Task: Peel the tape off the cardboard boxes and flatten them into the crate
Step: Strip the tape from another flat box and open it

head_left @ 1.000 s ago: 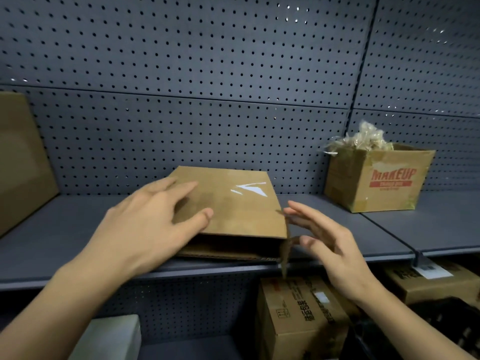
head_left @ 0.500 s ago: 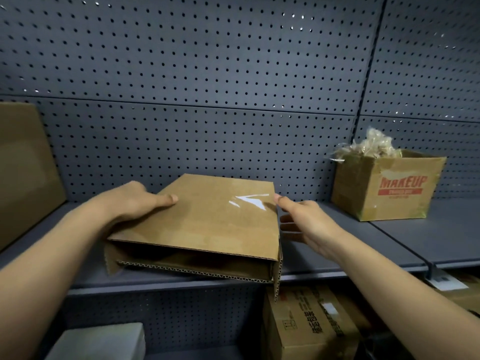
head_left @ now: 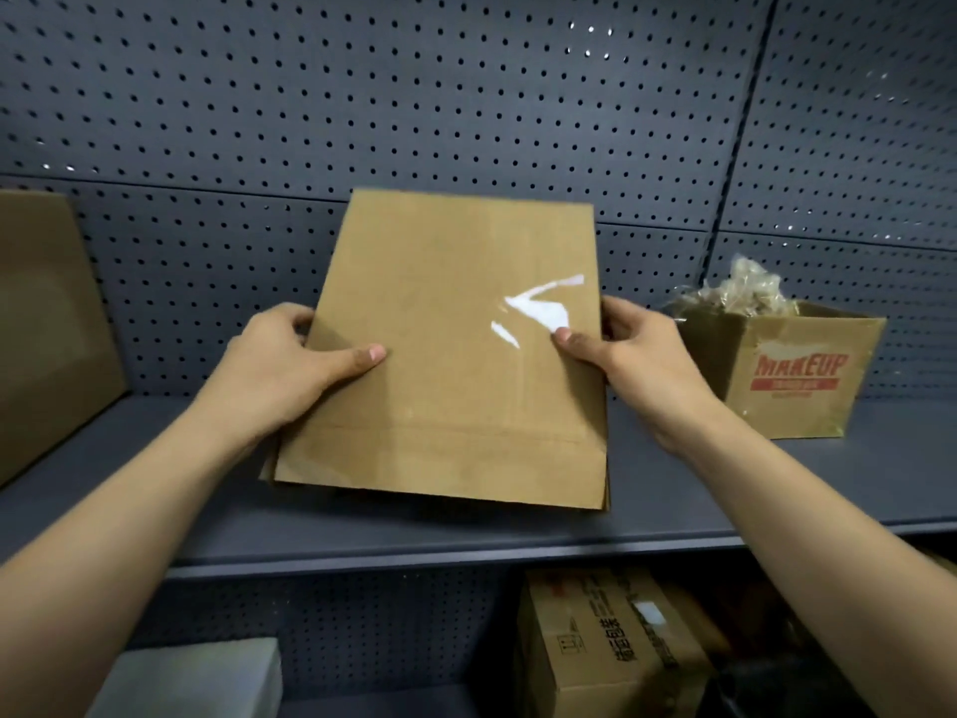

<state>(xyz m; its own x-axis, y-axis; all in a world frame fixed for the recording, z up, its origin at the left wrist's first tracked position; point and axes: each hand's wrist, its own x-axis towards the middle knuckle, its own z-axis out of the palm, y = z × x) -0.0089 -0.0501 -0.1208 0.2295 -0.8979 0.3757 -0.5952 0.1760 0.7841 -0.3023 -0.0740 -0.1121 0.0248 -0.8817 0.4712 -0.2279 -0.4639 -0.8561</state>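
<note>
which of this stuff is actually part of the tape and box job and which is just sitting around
In the job: flat cardboard box, gripped at its sides by left hand and right hand; shiny clear tape on its face.

Lying about: MAKEUP box holding crumpled plastic; brown carton far left; printed carton and white box under the shelf.
</note>
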